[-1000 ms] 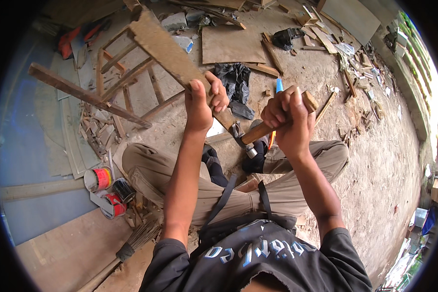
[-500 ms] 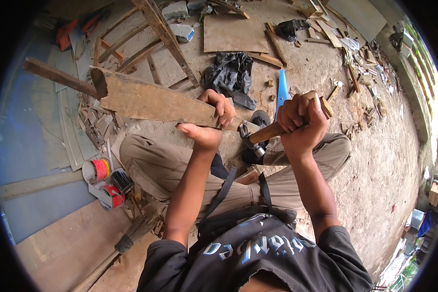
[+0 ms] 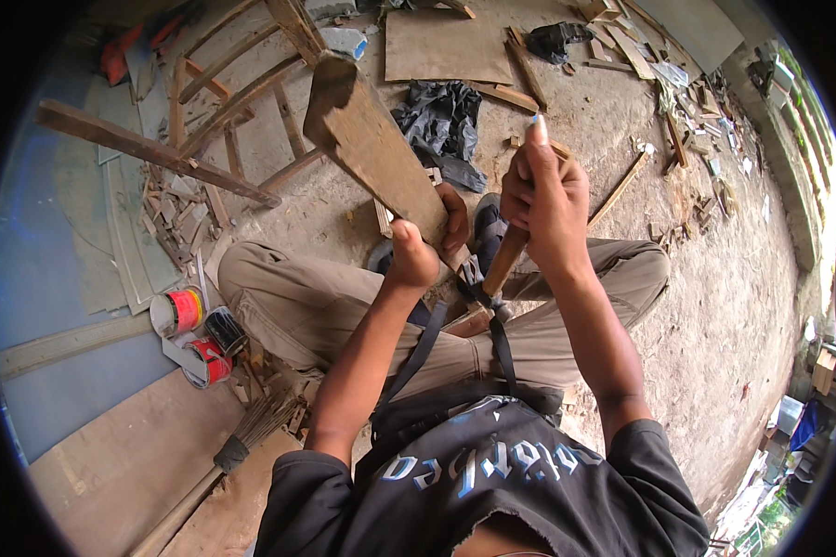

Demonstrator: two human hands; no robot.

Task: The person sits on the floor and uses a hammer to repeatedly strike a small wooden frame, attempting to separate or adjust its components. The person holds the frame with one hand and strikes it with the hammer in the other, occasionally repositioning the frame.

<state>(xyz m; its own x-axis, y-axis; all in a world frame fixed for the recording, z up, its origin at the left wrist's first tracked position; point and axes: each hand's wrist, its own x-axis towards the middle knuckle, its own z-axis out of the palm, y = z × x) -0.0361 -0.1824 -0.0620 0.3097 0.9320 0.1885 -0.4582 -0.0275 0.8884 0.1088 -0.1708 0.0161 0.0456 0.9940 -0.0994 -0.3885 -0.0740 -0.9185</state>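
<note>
Over the lap, left hand (image 3: 423, 246) fingers clamp a plank (image 3: 372, 148) near its lower end; right hand (image 3: 548, 200) fingers clamp a hammer handle (image 3: 503, 262). Plank likely stiff, rough, top-heavy; grip low.

A weathered wooden plank (image 3: 373, 148), grey-brown and rough along its edges, slants up and to the left over the seated person's lap, its lower end wrapped in the left hand (image 3: 427, 243). Just right of the plank, a wooden-handled hammer (image 3: 503, 262) stands nearly upright, head down by the plank's lower end, its pale handle clasped high in the right hand (image 3: 546, 204).
</note>
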